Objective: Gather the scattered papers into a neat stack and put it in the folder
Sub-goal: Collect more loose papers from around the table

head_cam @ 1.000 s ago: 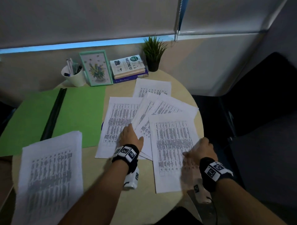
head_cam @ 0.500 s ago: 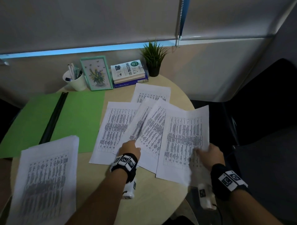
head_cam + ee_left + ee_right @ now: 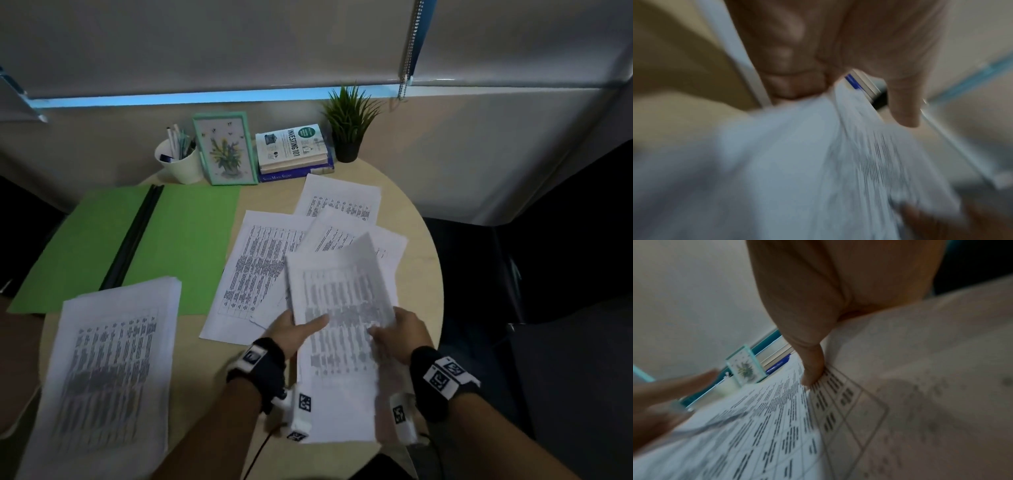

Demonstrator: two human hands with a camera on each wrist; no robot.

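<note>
A printed sheet [image 3: 342, 329] is lifted above the round table's near edge, held between both hands. My left hand [image 3: 296, 330] pinches its left edge, thumb on top and fingers underneath. My right hand [image 3: 399, 334] pinches the right edge, its thumb [image 3: 813, 369] pressed on the print. In the blurred left wrist view the sheet [image 3: 797, 162] bends under my fingers. Several loose sheets [image 3: 263, 267] lie overlapping on the table behind it. A gathered paper stack [image 3: 113, 359] sits at the near left. The green folder [image 3: 191, 240] lies open at the left.
Along the back of the wooden table [image 3: 212, 383] stand a white pen cup [image 3: 181, 164], a framed flower picture [image 3: 224, 149], a pile of books [image 3: 294, 150] and a small potted plant [image 3: 347, 120]. Dark floor lies to the right of the table.
My right hand has lifted the rightmost sheet off the table and carried it left and nearer. My left hand has left the spread papers and taken the sheet's left edge.
</note>
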